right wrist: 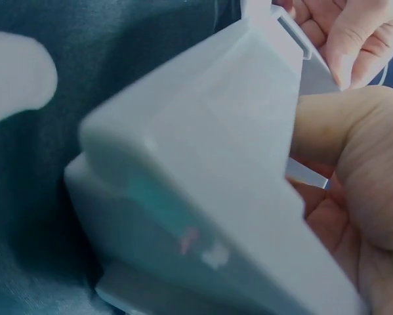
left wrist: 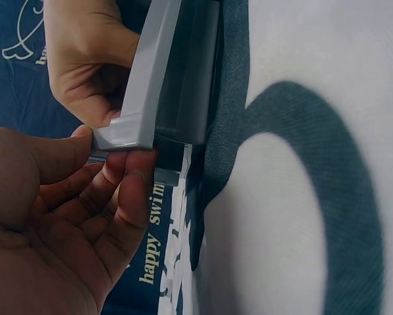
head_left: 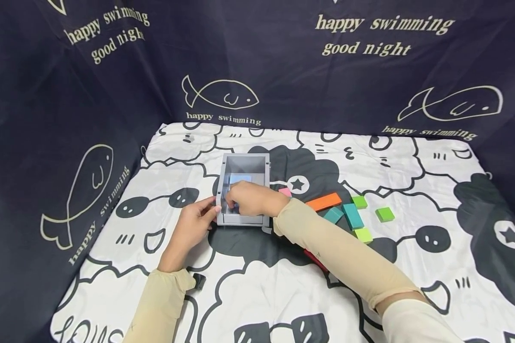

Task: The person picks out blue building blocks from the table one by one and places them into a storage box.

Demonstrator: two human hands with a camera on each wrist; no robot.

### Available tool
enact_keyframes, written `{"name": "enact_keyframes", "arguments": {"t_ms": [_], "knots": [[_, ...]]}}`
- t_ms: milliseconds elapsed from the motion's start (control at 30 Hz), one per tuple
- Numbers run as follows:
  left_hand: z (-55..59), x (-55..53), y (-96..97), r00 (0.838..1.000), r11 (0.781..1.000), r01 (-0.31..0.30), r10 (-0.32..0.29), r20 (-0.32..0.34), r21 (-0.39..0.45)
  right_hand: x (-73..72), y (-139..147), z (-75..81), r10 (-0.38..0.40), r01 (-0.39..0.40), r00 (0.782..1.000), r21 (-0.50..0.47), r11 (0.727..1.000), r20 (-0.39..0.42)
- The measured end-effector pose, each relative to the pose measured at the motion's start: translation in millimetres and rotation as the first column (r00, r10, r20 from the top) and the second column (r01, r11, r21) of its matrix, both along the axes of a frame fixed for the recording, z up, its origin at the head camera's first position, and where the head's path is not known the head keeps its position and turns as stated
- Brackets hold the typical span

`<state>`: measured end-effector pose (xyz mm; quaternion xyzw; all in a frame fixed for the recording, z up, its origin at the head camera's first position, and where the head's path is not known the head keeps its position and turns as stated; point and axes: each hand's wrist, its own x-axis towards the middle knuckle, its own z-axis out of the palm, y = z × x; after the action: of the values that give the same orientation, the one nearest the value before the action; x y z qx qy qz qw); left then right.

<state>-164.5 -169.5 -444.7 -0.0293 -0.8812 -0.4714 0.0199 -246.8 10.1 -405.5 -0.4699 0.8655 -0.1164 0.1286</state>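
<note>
A grey box point(head_left: 266, 166) with an open top stands on the patterned cloth. My left hand point(head_left: 194, 220) pinches its near left rim, thumb on one side and fingers on the other, as the left wrist view point(left wrist: 58, 216) also shows. My right hand point(head_left: 250, 197) reaches down into the box with bent fingers. The box wall point(right wrist: 203, 125) covers its fingertips in the right wrist view, so whether they hold anything cannot be told. Beyond that hand, a light blue piece point(head_left: 241, 178) shows inside the box.
Right of the box lie loose blocks: an orange block point(head_left: 324, 202), a teal block point(head_left: 353, 216), a green block point(head_left: 385, 214), a yellow-green block point(head_left: 363, 235) and a pink block point(head_left: 285, 192). A red piece point(head_left: 316, 260) is partly under the right forearm. Dark curtains point(head_left: 283, 62) stand behind.
</note>
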Motion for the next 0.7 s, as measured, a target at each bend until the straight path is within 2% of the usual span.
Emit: {"name": "enact_keyframes", "arguments": {"t_ms": [200,367,567,700], "knots": [[-1.2,-2.4,2.6,1.0,1.0,0.018,-0.018,-0.013,-0.001,0.6,3,-2.0,-0.033,0.033,0.999,0.015,0.999,-0.005],[-1.7,-6.1,3.3,1.0,1.0,0.029,-0.029,-0.006,-0.004,-1.4,6,-1.1,-0.018,0.018,1.0,-0.01,1.0,-0.013],[-3.9,-11.0,1.8,0.999,0.999,0.038,-0.038,-0.002,0.0,-2.3,18,4.4,-0.003,-0.002,0.999,-0.149,0.989,-0.036],[-7.3,-11.0,0.1,1.0,0.999,0.031,-0.031,0.003,-0.014,7.0,43,10.9,-0.066,0.045,0.996,-0.295,0.954,-0.062]]}}
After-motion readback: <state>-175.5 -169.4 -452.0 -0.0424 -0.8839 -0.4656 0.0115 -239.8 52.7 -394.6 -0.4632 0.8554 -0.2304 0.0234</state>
